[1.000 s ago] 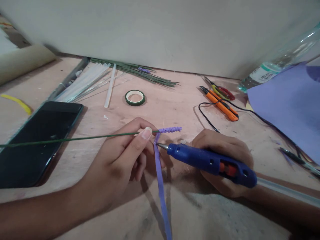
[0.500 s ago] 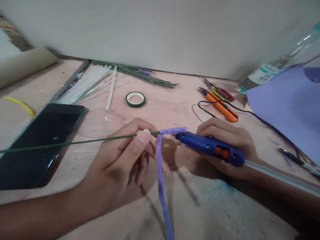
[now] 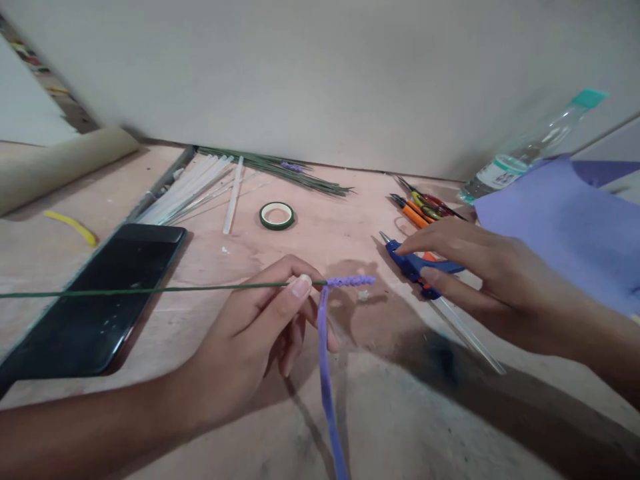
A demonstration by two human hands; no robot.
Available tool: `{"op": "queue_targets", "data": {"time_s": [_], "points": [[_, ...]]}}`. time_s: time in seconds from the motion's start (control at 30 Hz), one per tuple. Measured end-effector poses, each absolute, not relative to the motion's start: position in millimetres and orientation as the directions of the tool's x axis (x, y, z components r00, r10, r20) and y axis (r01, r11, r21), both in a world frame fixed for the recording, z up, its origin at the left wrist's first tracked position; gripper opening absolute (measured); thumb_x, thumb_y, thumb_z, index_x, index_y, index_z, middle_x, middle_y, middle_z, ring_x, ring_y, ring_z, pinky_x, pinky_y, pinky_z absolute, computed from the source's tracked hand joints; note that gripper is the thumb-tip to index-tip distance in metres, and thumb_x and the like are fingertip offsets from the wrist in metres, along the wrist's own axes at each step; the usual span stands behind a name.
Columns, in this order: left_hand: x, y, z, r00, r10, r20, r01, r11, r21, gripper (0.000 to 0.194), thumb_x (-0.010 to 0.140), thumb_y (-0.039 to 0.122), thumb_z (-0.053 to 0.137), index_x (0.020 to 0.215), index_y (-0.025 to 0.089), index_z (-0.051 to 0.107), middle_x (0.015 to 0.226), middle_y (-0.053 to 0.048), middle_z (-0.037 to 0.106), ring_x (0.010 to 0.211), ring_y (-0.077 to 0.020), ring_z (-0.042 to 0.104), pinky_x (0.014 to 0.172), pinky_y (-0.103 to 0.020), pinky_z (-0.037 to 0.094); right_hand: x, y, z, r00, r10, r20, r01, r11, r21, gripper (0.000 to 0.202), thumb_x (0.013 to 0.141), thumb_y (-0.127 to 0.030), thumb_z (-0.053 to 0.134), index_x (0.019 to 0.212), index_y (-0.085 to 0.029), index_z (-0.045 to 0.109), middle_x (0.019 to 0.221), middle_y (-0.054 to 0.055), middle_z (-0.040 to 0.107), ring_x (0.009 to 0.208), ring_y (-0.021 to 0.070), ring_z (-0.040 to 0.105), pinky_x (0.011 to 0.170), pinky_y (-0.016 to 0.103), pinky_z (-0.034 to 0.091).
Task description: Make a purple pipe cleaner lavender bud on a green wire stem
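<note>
My left hand [image 3: 270, 313] pinches a green floral wire stem [image 3: 150, 291] between thumb and forefinger. Around the stem's right end is a wrapped, bumpy purple paper tip [image 3: 350, 281]. A purple paper strip [image 3: 325, 373] hangs from the tip's base, past my fingers. The blue hot glue gun [image 3: 413, 267] lies on the table to the right, nozzle pointing up-left, with a clear glue stick [image 3: 465, 333] out of its back. Over the gun, my right hand [image 3: 480, 280] is open, thumb and fingers apart, fingertips close to or touching its body.
Green tape [image 3: 277, 216], spare glue sticks [image 3: 193, 187] and green wires [image 3: 300, 177] lie toward the wall. A black phone [image 3: 100, 307] is at left. Right of centre are an orange cutter [image 3: 413, 212] and pliers [image 3: 435, 203], then purple paper [image 3: 530, 213] and a bottle [image 3: 515, 163].
My right hand has brought the glue gun away from the purple tip, down onto the table at right, and its fingers have loosened. My left hand keeps its pinch. The view has shifted slightly.
</note>
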State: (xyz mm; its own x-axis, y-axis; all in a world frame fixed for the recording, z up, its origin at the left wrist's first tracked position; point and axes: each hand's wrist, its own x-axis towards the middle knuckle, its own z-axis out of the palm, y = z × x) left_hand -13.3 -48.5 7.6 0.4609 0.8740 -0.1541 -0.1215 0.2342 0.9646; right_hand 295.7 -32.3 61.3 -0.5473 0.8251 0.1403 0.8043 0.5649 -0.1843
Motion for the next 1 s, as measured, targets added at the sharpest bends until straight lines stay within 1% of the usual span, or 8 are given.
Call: {"op": "queue_targets", "data": {"time_s": [0.07, 0.13, 0.27, 0.37, 0.5, 0.6, 0.73, 1.0], "points": [[-14, -50, 9, 0.487, 0.861, -0.15, -0.133, 0.243, 0.961, 0.036, 0.112, 0.056, 0.059, 0.103, 0.021, 0.065, 0.074, -0.003, 0.082, 0.044, -0.0077, 0.05, 0.04, -0.013, 0.035, 265, -36, 63, -0.561, 0.808, 0.177, 0.694, 0.576, -0.432, 0.022, 0.115, -0.033, 0.053, 0.126, -0.022, 0.069, 0.121, 0.009, 0.076, 0.11, 0.0233, 0.072, 0.091, 0.038, 0.054], [-14, -51, 10, 0.512, 0.845, -0.158, -0.138, 0.262, 0.955, 0.038, 0.112, 0.057, 0.059, 0.103, 0.021, 0.066, 0.077, -0.005, 0.084, 0.045, -0.0076, 0.051, 0.041, -0.013, 0.037, 240, -37, 60, -0.609, 0.775, 0.17, 0.574, 0.579, -0.579, 0.025, 0.117, -0.033, 0.048, 0.12, -0.019, 0.07, 0.112, 0.006, 0.076, 0.103, 0.0186, 0.07, 0.09, 0.033, 0.051], [-16, -52, 11, 0.535, 0.825, -0.181, -0.154, 0.306, 0.939, 0.042, 0.11, 0.06, 0.061, 0.099, 0.02, 0.066, 0.078, -0.006, 0.083, 0.05, -0.0089, 0.055, 0.045, -0.015, 0.041, 217, -33, 49, -0.642, 0.762, 0.091, 0.453, 0.471, -0.757, 0.04, 0.118, -0.028, 0.044, 0.085, -0.019, 0.063, 0.079, -0.001, 0.066, 0.074, 0.0117, 0.063, 0.072, 0.026, 0.046], [-17, -49, 9, 0.561, 0.81, -0.169, -0.156, 0.304, 0.94, 0.04, 0.108, 0.06, 0.064, 0.102, 0.02, 0.067, 0.082, -0.006, 0.083, 0.052, -0.0094, 0.054, 0.046, -0.016, 0.042, 214, -33, 42, -0.602, 0.797, 0.041, 0.396, 0.343, -0.852, 0.039, 0.117, -0.028, 0.048, 0.083, -0.019, 0.064, 0.072, -0.003, 0.067, 0.065, 0.0094, 0.061, 0.065, 0.024, 0.045], [-18, -46, 9, 0.589, 0.799, -0.125, -0.128, 0.245, 0.961, 0.018, 0.1, 0.034, 0.08, 0.106, 0.02, 0.07, 0.085, -0.001, 0.082, 0.055, -0.0068, 0.054, 0.046, -0.013, 0.037, 214, -36, 39, -0.554, 0.832, -0.006, 0.38, 0.246, -0.892, 0.037, 0.115, -0.028, 0.049, 0.085, -0.018, 0.068, 0.073, -0.001, 0.075, 0.066, 0.0106, 0.067, 0.068, 0.024, 0.049], [-16, -44, 11, 0.572, 0.818, -0.063, -0.098, 0.145, 0.985, 0.01, 0.094, 0.023, 0.082, 0.096, 0.019, 0.073, 0.079, 0.001, 0.08, 0.064, -0.0086, 0.061, 0.056, -0.015, 0.046, 213, -36, 35, -0.5, 0.866, 0.033, 0.436, 0.284, -0.854, 0.035, 0.112, -0.026, 0.052, 0.081, -0.019, 0.067, 0.067, -0.004, 0.071, 0.061, 0.0094, 0.061, 0.062, 0.023, 0.045], [-15, -42, 11, 0.556, 0.83, -0.046, -0.051, 0.089, 0.995, 0.012, 0.093, 0.025, 0.081, 0.085, 0.018, 0.076, 0.079, -0.001, 0.081, 0.064, -0.0103, 0.064, 0.058, -0.018, 0.048, 214, -37, 32, -0.459, 0.887, 0.041, 0.477, 0.285, -0.831, 0.034, 0.11, -0.027, 0.054, 0.081, -0.019, 0.07, 0.068, -0.003, 0.072, 0.061, 0.0101, 0.059, 0.061, 0.024, 0.044], [-19, -42, 9, 0.563, 0.821, -0.1, -0.008, 0.126, 0.992, 0.024, 0.096, 0.038, 0.082, 0.08, 0.019, 0.079, 0.084, -0.006, 0.081, 0.086, -0.0218, 0.076, 0.073, -0.027, 0.056, 216, -42, 34, -0.427, 0.903, 0.048, 0.456, 0.261, -0.851, 0.027, 0.105, -0.023, 0.059, 0.082, -0.018, 0.073, 0.064, -0.002, 0.073, 0.057, 0.0109, 0.061, 0.058, 0.024, 0.045]]}}
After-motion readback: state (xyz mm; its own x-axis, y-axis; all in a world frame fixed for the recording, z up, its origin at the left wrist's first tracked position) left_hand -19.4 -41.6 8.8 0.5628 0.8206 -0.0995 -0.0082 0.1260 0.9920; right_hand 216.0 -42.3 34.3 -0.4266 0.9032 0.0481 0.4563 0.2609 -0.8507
